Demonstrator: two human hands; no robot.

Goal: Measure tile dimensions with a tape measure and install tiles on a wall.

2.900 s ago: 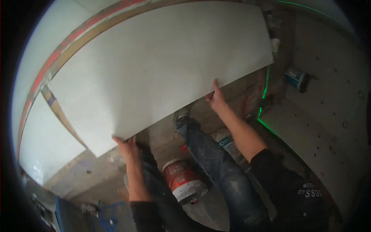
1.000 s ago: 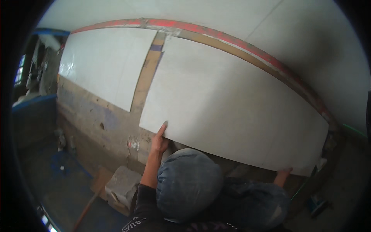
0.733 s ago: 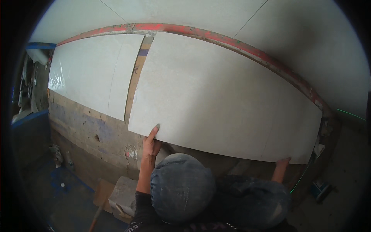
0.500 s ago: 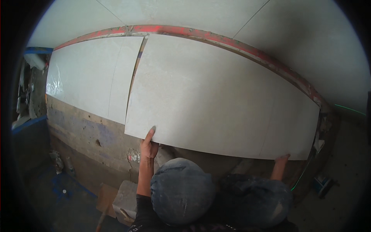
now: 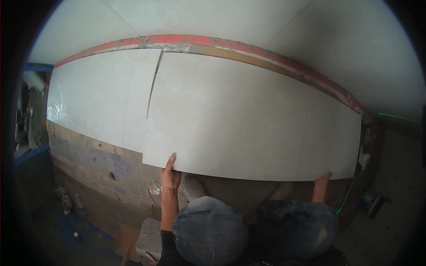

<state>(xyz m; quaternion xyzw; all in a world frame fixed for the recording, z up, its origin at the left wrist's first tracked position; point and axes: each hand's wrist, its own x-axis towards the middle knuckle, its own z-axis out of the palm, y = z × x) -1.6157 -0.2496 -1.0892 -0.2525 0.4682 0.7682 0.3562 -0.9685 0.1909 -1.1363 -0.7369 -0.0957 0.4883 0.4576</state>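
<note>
A large pale grey tile (image 5: 248, 115) spans the middle and right in front of me. My left hand (image 5: 171, 176) grips its near edge by the left corner, thumb on the top face and the other fingers underneath. Near the right corner, my right hand (image 5: 322, 179) has hold of the same edge; its fingers are partly hidden beneath. To the left lies a second pale tile (image 5: 102, 97) with a shiny patch at its outer end. A narrow dark gap separates the two tiles at the far side and closes toward me. The held tile's near corner sticks out past its neighbour.
Along the far edge runs a worn red strip (image 5: 199, 43) below a pale panelled surface (image 5: 213, 17). Bare stained concrete (image 5: 97, 155) shows at left. My dusty knees (image 5: 211, 230) are close to the near edge. A grey block (image 5: 148, 239) stands lower left; a green laser line (image 5: 398, 118) crosses at right.
The held tile has shifted left and toward me, narrowing the gap to the other tile and widening the one along the red strip. Both hands keep their grip. The view has shifted slightly.
</note>
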